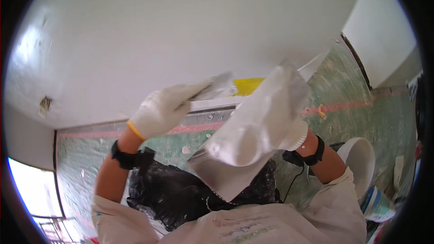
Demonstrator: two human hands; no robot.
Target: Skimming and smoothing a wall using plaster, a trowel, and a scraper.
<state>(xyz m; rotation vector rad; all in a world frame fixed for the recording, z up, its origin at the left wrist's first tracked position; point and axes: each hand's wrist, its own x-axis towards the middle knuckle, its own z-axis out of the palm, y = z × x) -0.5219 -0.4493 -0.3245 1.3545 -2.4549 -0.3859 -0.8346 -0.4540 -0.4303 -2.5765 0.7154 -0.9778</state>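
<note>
My left hand (158,113), in a white knit glove with a yellow cuff edge, is closed on a putty knife (219,86). The knife's metal blade is blurred and points right, close to the lower wall. In my right hand (296,135), also gloved in white, I hold a wide metal putty board (239,158) slanting across the middle. Wet, pale putty (244,142) coats much of its face. The board hides most of my right fingers. Between knife and board, a yellow patch (248,86) shows low on the white wall (181,31).
Green sheeting (348,131) with pink tape lines covers the floor. A white bucket (361,158) stands by my right forearm, with a blue-and-white tub (379,205) nearer. An opening with a box (45,104) sits low in the left wall. A window (34,190) is at lower left.
</note>
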